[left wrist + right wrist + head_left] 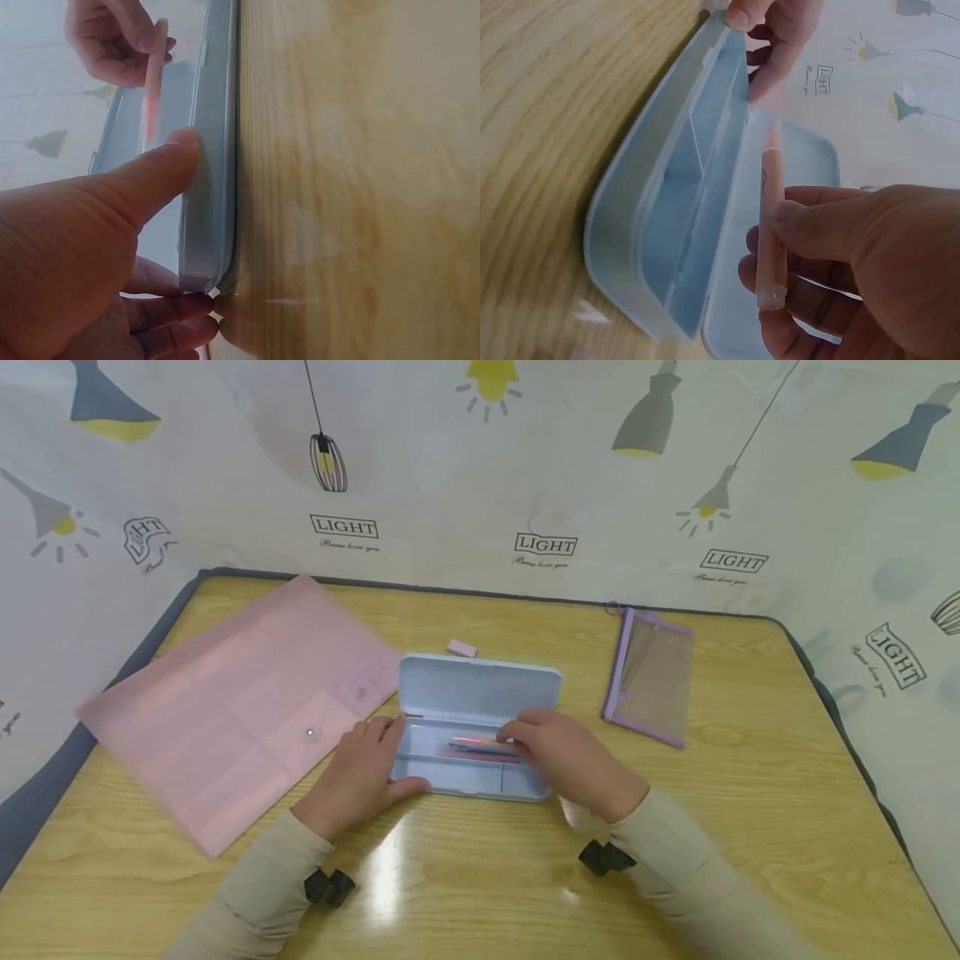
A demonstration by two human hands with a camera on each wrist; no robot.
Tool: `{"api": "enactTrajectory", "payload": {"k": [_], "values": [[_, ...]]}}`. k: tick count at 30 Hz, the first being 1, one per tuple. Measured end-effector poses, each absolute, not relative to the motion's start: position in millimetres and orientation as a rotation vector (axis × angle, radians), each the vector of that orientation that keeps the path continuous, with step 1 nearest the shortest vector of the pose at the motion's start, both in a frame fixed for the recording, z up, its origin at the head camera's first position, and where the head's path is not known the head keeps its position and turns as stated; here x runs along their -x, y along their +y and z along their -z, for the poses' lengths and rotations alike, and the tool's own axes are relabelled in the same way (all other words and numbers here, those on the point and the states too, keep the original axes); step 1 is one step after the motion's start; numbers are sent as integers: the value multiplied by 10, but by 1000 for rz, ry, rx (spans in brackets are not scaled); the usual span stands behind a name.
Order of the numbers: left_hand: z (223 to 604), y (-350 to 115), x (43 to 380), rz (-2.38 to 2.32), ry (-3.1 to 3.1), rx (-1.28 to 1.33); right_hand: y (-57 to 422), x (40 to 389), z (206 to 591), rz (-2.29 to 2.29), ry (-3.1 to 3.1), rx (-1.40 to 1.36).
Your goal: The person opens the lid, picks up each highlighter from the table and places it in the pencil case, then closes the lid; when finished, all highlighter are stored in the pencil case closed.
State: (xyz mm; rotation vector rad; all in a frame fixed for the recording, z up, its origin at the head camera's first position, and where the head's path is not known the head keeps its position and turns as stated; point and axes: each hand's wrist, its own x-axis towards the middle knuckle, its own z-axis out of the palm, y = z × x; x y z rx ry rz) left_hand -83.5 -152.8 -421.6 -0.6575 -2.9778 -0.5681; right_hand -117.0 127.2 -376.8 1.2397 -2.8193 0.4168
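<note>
A light blue pencil case [450,774] lies on the table with its lid [480,687] raised at the back. My left hand [363,772] grips the left end, thumb at the front rim and fingers round the corner. Over the case, my right hand [566,756] pinches a peach-coloured marker pen [771,225] between thumb and fingers. The marker's translucent end [771,297] points toward my palm side, its pinkish end away. In the head view, thin blue and pink lengths overlap the rear compartment beside the marker, partly hidden by the right hand.
A pink plastic folder [240,718] lies to the left, its edge near the left hand. Behind the case sits a small pink eraser [462,648]. A purple-edged mesh zip pouch [652,681] lies at the right. Lamp-printed cloth [450,468] surrounds the wooden table [480,877].
</note>
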Motion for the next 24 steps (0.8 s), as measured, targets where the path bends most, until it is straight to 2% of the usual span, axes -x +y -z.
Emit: {"api": "enactTrajectory", "payload": {"k": [7,24], "values": [[4240,-1525,840,574,-2976,668,1143,1199,3898,-397,-2812,-1257],[4232,-1543,840,552,-2974,662,1073,1250,3918,-337,-2834,-1240]]}}
